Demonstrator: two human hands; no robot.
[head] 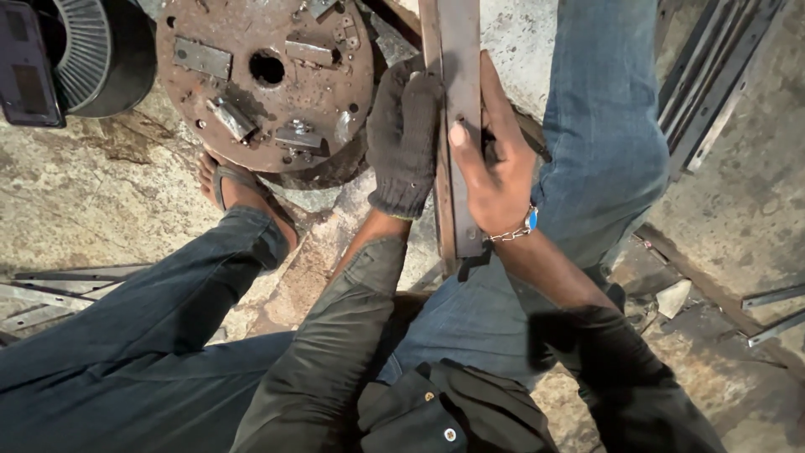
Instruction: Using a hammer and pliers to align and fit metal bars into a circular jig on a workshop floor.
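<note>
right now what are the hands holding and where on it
Both hold one long flat steel bar near its lower end: the gloved left hand against its left edge, the bare right hand gripping its right edge.

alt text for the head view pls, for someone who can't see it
Looking down, a person's gloved left hand and bare right hand grip a long flat grey steel bar above their jeans-clad knees. A rusty round metal plate lies on the stained concrete floor beside a sandalled foot.
</note>
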